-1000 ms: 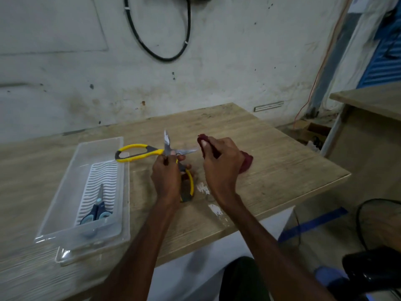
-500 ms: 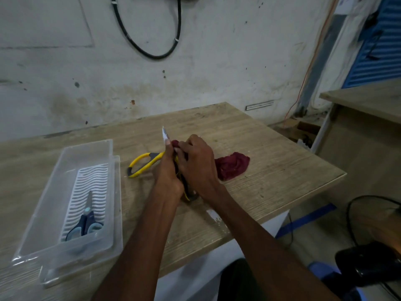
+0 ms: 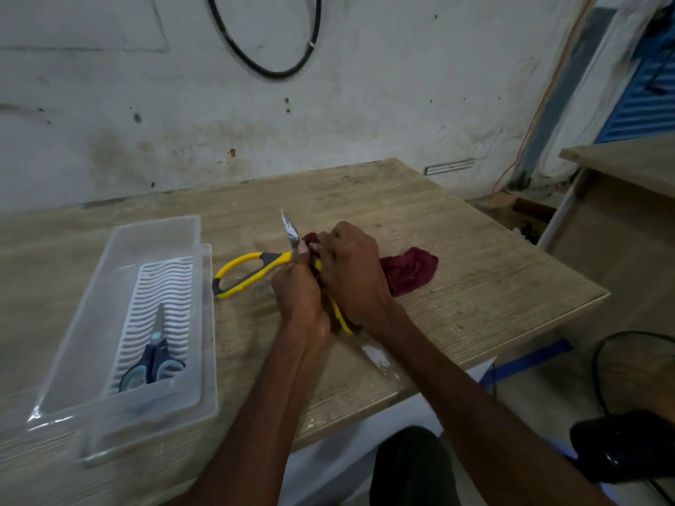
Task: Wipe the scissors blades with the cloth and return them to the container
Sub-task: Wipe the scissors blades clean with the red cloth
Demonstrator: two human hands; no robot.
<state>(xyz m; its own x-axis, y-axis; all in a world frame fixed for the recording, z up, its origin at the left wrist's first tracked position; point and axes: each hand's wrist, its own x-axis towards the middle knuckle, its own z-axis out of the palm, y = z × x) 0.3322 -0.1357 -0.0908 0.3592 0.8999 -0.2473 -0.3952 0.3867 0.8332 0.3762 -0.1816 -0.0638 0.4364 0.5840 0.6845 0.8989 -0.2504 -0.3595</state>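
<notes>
Scissors (image 3: 255, 270) with yellow handles sit spread wide open between the two hands, over the middle of the tabletop (image 3: 475, 286), nearer its front edge than the wall. The left hand (image 3: 301, 297) is closed around them near the pivot, which steadies the tool and leaves one blade (image 3: 289, 228) pointing up and away, bare. One handle loop juts out to the left toward the container (image 3: 109, 286); the other runs down between the wrists. The right hand (image 3: 350, 272) is clenched on a dark red cloth (image 3: 409, 270), bunched against the pivot side where the second blade is hidden, so that blade is likely the one being wiped. The loose end of the cloth trails on the tabletop to the right. Both hands press together, touching. The clear container lies along the left edge, well apart from the hands, with a blue pair of scissors (image 3: 155, 359) already lying in it.
</notes>
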